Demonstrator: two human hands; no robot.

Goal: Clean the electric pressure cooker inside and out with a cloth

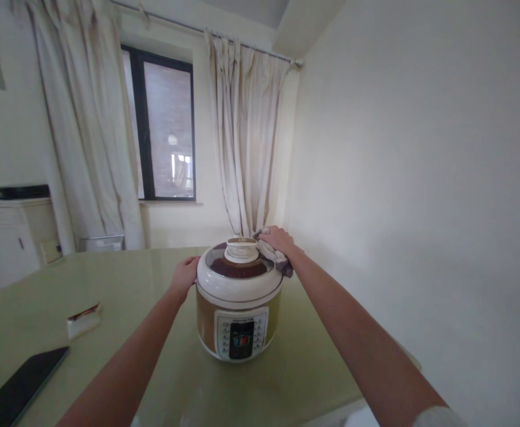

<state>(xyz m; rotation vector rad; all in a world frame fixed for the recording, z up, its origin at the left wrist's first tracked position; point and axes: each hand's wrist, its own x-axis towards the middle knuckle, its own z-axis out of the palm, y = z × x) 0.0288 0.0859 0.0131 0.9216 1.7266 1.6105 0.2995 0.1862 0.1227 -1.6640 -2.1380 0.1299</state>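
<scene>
No words or numbers can be read for certain. The cooker point(238, 292), between the left hand point(186, 277) and the right hand point(280, 240), carries marks on its front panel point(241, 334), below both hands. Along the panel's top runs one line of small dark lettering point(242, 320), too blurred to spell out. The dark display point(241, 340) in the middle shows small red, white and blue patches, with faint marks above them. The buttons down either side of it bear tiny signs, too small to tell.

Bare forearms point(129, 350), seemingly pale grey sleeve point(438, 417)
</scene>
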